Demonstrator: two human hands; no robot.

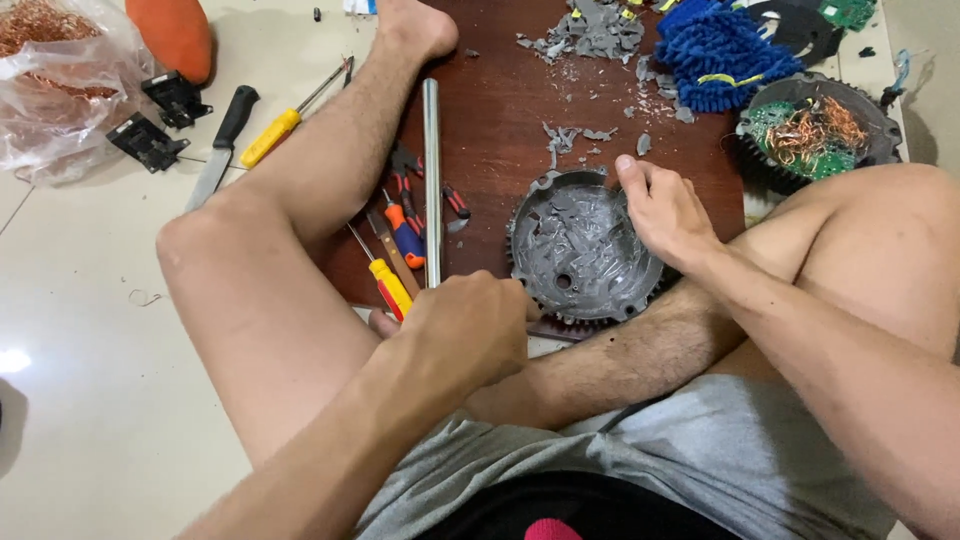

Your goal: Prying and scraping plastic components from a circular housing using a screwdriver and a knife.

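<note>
1. Round grey housing [580, 250]: near rim hidden under the left hand [465, 335]; right edge covered by the right hand [665, 210].
2. Left hand: fingers curled under, contents not visible.
3. Yellow-handled screwdriver [392, 288], just left of that fist: tip hidden.
4. Clear bag of copper wire [55, 70], far left of both hands: cut by frame edge.
5. Blue mop head [725, 50], beyond the right hand: top cropped.

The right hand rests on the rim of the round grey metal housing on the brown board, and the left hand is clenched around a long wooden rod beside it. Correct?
Not quite. The rod is shiny metal, not wood. The head view shows the left hand clenched at its near end, and the right hand on the rim of the round grey housing on the brown board.
</note>
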